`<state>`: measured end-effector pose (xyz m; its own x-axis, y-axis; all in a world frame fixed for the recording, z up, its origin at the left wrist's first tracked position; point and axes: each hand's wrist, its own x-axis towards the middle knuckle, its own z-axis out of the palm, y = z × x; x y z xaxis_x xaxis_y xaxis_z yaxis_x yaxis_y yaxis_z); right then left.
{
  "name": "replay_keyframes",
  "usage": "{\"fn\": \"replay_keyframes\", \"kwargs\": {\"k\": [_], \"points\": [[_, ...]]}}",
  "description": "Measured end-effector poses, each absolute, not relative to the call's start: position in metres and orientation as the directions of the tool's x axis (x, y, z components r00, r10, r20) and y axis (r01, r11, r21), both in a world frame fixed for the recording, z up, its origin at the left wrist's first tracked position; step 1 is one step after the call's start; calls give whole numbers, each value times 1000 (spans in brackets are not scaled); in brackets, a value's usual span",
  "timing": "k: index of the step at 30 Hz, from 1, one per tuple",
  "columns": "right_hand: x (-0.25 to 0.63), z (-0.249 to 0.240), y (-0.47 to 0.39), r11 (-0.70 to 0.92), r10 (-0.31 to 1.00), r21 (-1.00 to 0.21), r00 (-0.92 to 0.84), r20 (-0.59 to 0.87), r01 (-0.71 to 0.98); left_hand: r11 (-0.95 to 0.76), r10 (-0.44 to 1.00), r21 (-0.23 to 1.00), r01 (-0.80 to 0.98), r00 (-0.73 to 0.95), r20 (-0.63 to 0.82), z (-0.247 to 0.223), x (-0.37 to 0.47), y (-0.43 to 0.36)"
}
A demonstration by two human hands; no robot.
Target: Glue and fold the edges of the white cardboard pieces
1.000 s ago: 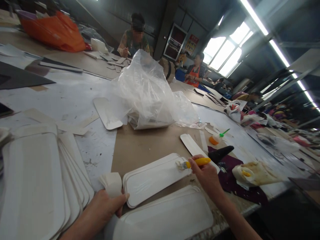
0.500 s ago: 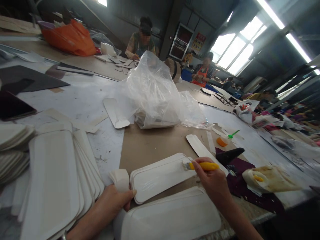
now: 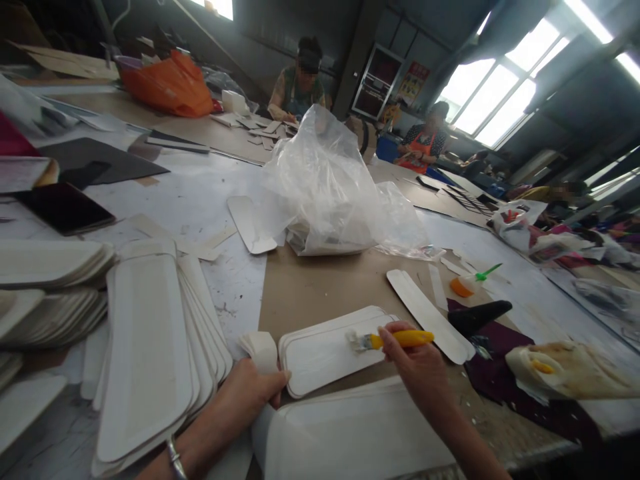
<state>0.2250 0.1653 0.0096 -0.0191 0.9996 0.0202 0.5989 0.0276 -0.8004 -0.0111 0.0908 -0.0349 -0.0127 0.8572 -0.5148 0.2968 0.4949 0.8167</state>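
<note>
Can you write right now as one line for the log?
left hand: holds curled white strips, thumb at white panel | right hand: holds yellow brush, bristles on panel | plastic bag: beyond panel

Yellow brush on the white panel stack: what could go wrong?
1. The panel stack is fanned, and the left grip meets it only at its left end; strokes from the yellow brush might shift it.
2. The bristles carry white residue that could drip onto the lower panels alongside.
3. The left grip also appears to hold white strips, which might catch the stack's edge.
</note>
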Motion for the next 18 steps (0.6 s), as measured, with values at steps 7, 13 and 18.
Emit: {"fn": "replay_keyframes", "kwargs": {"k": [7,13,18], "points": [[228,18,159,-12,998,-874,-54,-43,486,506,851,819,272,-3,-525,-33,-13,92],[264,12,185,164,965,-596,-2,262,786,525,837,790,317,-29,-546,-33,-11,92],[288,26,193,187,936,-554,24,351,811,512,838,776,367,-15,-546,-44,-12,93]]}}
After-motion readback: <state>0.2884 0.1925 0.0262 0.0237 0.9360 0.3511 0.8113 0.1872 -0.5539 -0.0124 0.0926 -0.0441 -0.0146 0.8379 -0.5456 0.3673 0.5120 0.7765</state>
